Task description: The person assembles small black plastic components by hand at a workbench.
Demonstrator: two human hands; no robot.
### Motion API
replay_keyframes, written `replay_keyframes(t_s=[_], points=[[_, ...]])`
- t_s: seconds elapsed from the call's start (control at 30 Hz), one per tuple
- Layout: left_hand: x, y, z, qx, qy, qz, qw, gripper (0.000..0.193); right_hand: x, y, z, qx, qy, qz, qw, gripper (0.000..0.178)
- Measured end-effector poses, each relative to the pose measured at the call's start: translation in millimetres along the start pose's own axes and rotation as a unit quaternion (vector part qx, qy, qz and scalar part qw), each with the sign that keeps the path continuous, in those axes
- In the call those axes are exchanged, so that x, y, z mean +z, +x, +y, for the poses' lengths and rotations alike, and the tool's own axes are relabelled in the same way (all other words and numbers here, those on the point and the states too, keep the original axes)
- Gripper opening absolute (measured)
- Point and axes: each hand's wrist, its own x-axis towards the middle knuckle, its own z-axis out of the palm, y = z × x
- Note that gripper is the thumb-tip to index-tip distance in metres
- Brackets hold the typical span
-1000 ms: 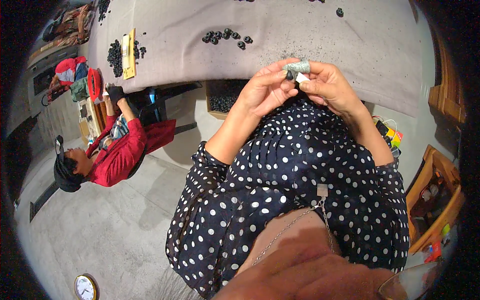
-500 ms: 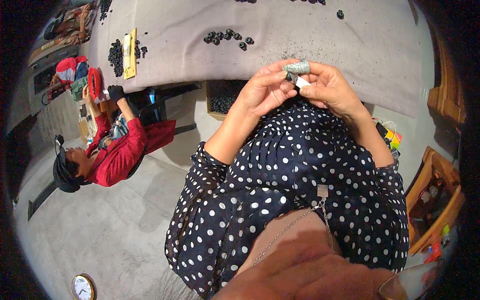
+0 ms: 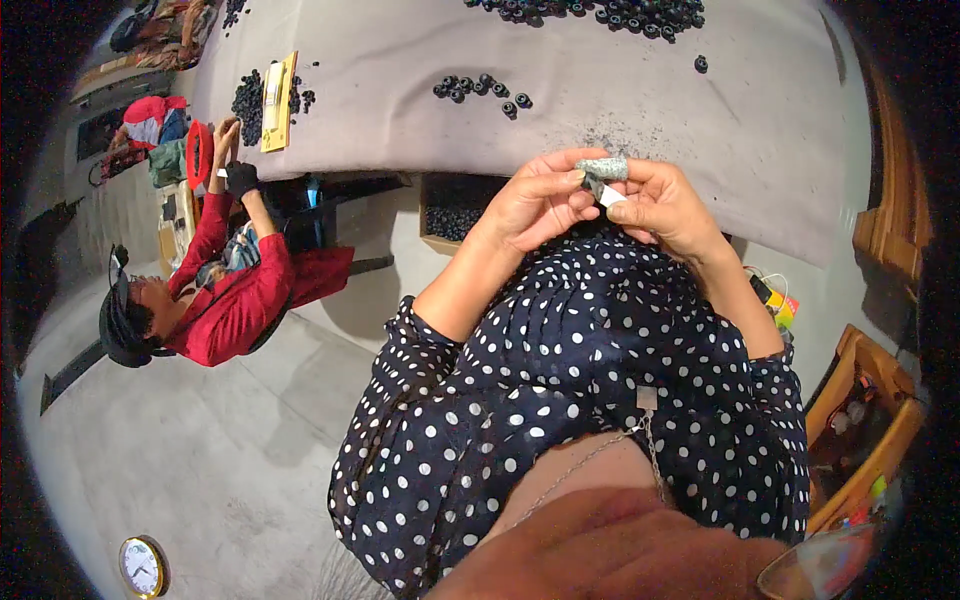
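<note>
My left hand is closed in a pinch, thumb against fingers, on a small black part just over the table's near edge. My right hand is closed on a small flat white piece, whose far end meets the black part. Whether the white piece is a blade's handle I cannot tell. A speckled grey-green wrap covers my right index finger, which reaches across above the black part. My fingers hide most of both small things.
On the cloth-covered table lie several round black parts, a larger heap farther back, and dark crumbs near my hands. A yellow board lies at left. Below the edge stands a box of black pieces. A co-worker in red sits at left.
The view has shifted, bringing more of the far heap into sight. My hands keep nearly the same grip. The co-worker's hands have come closer together.
</note>
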Motion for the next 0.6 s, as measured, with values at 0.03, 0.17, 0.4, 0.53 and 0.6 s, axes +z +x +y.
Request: replay_keyframes(t_s=[0.03, 0.17, 0.4, 0.53, 0.6], points=[[-3, 0, -2, 0.007, -0.005, -0.013, 1.000, 0.038, 0, 0, 0, 0.000, 0.000, -0.001, 1.000, 0.036], [-2, 2, -4, 0.008, -0.032, -0.035, 0.999, 0.035, -4, 5, 6, 0.001, 0.038, 0.020, 0.999, 0.033], [-5, 6, 1, 0.012, -0.045, -0.041, 0.998, 0.037, 3, 2, -5, -0.013, 0.018, 0.005, 1.000, 0.040], [1, 6, 1, 0.007, -0.038, -0.020, 0.999, 0.039, 1, 0, -5, -0.005, 0.028, 0.000, 1.000, 0.042], [4, 5, 1, 0.009, -0.020, 0.002, 1.000, 0.042, 0, 0, -4, -0.007, 0.031, -0.002, 1.000, 0.043]])
